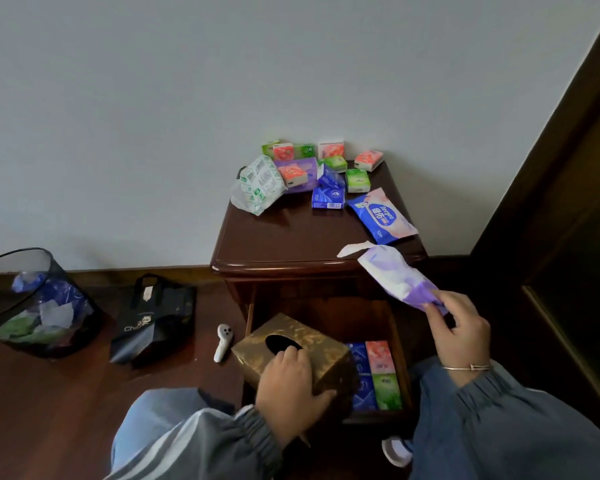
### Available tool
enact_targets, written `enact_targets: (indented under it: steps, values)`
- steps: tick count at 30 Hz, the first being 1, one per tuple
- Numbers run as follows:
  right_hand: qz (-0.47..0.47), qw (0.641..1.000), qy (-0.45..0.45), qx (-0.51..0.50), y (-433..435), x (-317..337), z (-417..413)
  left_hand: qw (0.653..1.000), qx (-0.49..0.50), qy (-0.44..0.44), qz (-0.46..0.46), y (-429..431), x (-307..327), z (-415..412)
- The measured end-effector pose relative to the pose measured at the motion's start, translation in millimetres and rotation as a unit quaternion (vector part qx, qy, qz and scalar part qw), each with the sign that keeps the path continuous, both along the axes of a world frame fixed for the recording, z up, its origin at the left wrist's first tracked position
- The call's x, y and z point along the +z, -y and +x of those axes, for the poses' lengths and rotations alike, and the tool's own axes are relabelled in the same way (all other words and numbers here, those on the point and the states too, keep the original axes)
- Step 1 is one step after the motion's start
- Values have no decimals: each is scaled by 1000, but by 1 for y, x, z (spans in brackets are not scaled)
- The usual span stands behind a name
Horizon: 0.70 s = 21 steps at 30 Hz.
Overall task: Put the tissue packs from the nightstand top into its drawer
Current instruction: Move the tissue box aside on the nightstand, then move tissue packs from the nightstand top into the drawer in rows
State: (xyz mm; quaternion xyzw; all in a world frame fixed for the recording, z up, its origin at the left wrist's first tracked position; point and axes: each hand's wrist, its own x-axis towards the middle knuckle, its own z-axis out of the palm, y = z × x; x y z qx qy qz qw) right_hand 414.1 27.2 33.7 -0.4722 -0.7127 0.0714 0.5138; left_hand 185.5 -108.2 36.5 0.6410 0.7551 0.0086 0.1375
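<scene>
Drawer [404, 372] stands pulled open below the nightstand top [274, 237], and four small packs [378, 374] already lie flat in its right part: a blue and a pink one behind, a blue and a green one in front. That is the part I judge done. The left part of the drawer I cannot see, because a gold tissue box [312, 344] sits over it, and my left hand [291, 388] is spread across the near end of that box, fingers curled over its top and thumb along the edge, gripping it.

My right hand [459, 327] is up at about two o'clock from the drawer, fingers pinched shut on the lower end of a purple-and-white soft pack [392, 277]; the pack slants up toward eleven o'clock, its loose end over the front right corner of the top, a white tissue [352, 249] trailing out. This one is in the air, not yet in the drawer.

Most of the work is left, I reckon. Toward twelve o'clock on the top a heap remains: a blue wipes pack [381, 214] at the right, a green-and-white bag [260, 183] at the left, small blue packs [328, 197], and red and green packs [302, 161] crowded against the wall with a purple pack [300, 168] under some of them.

The drawer's free room looks tight with the box in it.
</scene>
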Motion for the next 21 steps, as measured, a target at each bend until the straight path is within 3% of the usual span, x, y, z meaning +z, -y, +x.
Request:
enact_targets:
  steps: [5,10,16,21]
  values:
    - [-6,1000,10,-17,0,-20,2,992,93,-77,-36,-52,-39,48]
    - [-39,998,35,-16,1,-36,-1,987,129,-23,-97,-65,-73,61]
    - [-93,995,24,-36,-3,-45,2,985,-48,43,-159,-58,-85,6]
    - [-104,994,17,-34,-4,-53,-1,949,-243,-99,-173,-51,-98,-58]
